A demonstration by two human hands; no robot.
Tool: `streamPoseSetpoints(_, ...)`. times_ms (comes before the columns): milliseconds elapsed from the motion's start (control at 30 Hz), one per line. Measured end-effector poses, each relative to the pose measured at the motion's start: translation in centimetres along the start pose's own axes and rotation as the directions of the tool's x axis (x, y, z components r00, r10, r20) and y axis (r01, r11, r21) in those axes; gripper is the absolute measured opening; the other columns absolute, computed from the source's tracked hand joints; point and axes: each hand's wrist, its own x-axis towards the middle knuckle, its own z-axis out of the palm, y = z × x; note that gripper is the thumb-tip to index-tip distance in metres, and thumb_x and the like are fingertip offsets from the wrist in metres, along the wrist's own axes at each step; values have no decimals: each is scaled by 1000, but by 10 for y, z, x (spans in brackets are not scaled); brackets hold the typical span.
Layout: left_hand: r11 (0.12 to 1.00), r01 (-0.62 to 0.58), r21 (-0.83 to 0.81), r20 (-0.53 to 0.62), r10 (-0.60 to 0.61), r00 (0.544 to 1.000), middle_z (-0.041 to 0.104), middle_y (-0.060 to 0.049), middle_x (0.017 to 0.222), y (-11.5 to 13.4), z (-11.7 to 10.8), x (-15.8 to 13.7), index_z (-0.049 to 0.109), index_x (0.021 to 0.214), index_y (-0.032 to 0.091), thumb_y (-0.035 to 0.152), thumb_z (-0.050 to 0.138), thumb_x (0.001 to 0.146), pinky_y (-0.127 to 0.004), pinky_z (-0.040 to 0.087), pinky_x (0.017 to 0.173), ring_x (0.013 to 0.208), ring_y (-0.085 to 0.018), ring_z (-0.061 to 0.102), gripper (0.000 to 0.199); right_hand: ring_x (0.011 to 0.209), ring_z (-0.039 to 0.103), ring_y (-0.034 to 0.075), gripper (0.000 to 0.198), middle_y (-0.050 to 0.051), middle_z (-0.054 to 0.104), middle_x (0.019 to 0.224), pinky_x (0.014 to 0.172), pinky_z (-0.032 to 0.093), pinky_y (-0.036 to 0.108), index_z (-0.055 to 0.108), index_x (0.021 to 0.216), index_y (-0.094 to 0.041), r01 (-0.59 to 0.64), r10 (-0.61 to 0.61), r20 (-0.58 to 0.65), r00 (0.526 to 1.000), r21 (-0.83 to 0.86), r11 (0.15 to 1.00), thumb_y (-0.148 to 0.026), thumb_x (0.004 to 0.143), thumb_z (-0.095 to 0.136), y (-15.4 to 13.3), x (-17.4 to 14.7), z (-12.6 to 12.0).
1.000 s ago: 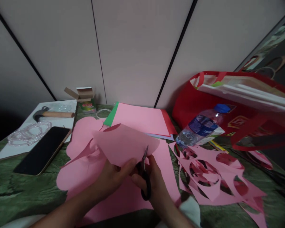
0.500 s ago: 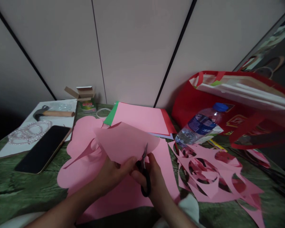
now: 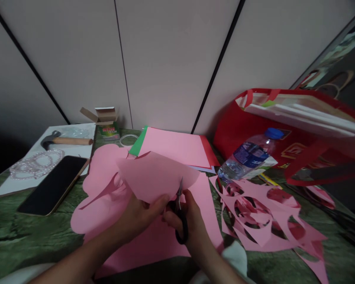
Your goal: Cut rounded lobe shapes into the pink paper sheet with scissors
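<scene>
My left hand (image 3: 144, 215) grips the lower edge of a pink paper piece (image 3: 150, 175), thumb on top and fingers underneath. In my right hand (image 3: 187, 221) is a pair of black-handled scissors (image 3: 182, 221), its blades pointing up across the right part of the paper. Both hands are close together over a larger pink sheet (image 3: 154, 252) lying on the table. To their left lie pink paper shapes with rounded edges (image 3: 97, 213), overlapping one another. Part of the scissors' handle is hidden by my fingers.
Right: pink offcuts with round holes (image 3: 263, 236), a water bottle (image 3: 245, 157), a red bag (image 3: 233, 122). Behind: stacked coloured paper (image 3: 174, 146), a small open box (image 3: 109, 130). Left: a phone (image 3: 53, 185), a hammer (image 3: 72, 141), clear bead strings (image 3: 37, 165).
The scissors' blades look slightly closer together and a touch further left on the paper. Both hands keep almost the same place; the whole view has shifted very slightly.
</scene>
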Motion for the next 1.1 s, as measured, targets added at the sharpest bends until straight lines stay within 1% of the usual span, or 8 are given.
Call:
streamPoseSetpoints(133, 1000, -18, -6, 12, 18, 1000, 61, 6, 55, -1, -2, 1, 57, 68, 21, 14, 50, 76, -17, 47, 47, 51, -10, 59, 13, 47, 47, 11, 49, -7, 50, 57, 43, 34, 21, 34, 94, -23, -3, 2, -18, 1000, -43, 999, -35, 62, 69, 1, 0, 0)
streamPoseSetpoints(233, 1000, -2, -18, 47, 3, 999, 61, 6, 52, -1, -3, 2, 58, 69, 21, 16, 50, 77, -19, 47, 47, 48, -10, 59, 13, 45, 46, 11, 48, -8, 49, 53, 42, 34, 21, 34, 96, -21, -19, 17, -33, 999, -74, 997, -36, 64, 67, -4, 0, 3)
streamPoseSetpoints(333, 999, 12, -31, 77, -9, 997, 60, 5, 47, 0, -3, 2, 58, 64, 21, 17, 48, 79, -20, 47, 47, 46, -11, 58, 18, 43, 46, 11, 50, -9, 49, 49, 41, 35, 21, 33, 98, -20, -30, 27, -37, 999, -83, 996, -36, 63, 65, -10, -1, 5)
streamPoseSetpoints(467, 999, 39, -26, 34, -38, 999, 59, 6, 47, -1, -4, 3, 55, 67, 20, 18, 50, 77, -20, 46, 44, 44, -12, 57, 12, 40, 44, 10, 49, -7, 53, 47, 39, 35, 21, 32, 98, -19, -48, 46, -30, 998, -73, 996, -35, 63, 63, -13, -1, 6)
streamPoseSetpoints(567, 998, 63, 0, 23, -63, 998, 56, 5, 47, -3, -4, 4, 52, 64, 19, 19, 50, 76, -21, 45, 43, 44, -12, 56, 13, 39, 45, 10, 49, -7, 54, 48, 38, 35, 19, 32, 98, -18, -42, 40, -29, 999, -73, 996, -32, 63, 62, -10, -1, 4)
streamPoseSetpoints(733, 999, 35, 33, -60, -33, 998, 50, 7, 49, -4, -5, 5, 50, 64, 19, 18, 52, 72, -18, 40, 41, 45, -9, 50, 9, 41, 46, 8, 42, -8, 54, 49, 38, 35, 16, 34, 99, -17, -1, 1, 4, 1000, -100, 995, -24, 67, 59, -2, -1, 1)
streamPoseSetpoints(900, 997, 31, 74, -78, -25, 997, 49, 7, 52, -2, -6, 4, 50, 66, 19, 18, 50, 72, -17, 39, 41, 46, -8, 47, 6, 38, 46, 8, 46, -9, 52, 48, 35, 34, 15, 34, 103, -16, -38, 38, -2, 999, -88, 995, -22, 65, 59, -3, -1, 2)
streamPoseSetpoints(1100, 995, 27, 91, -106, -17, 994, 44, 8, 50, 0, -7, 6, 50, 66, 19, 16, 50, 70, -17, 36, 39, 43, -7, 42, 5, 38, 47, 8, 47, -9, 52, 46, 35, 35, 15, 35, 107, -17, -21, 23, 19, 1000, -85, 996, -20, 67, 58, -2, -1, 1)
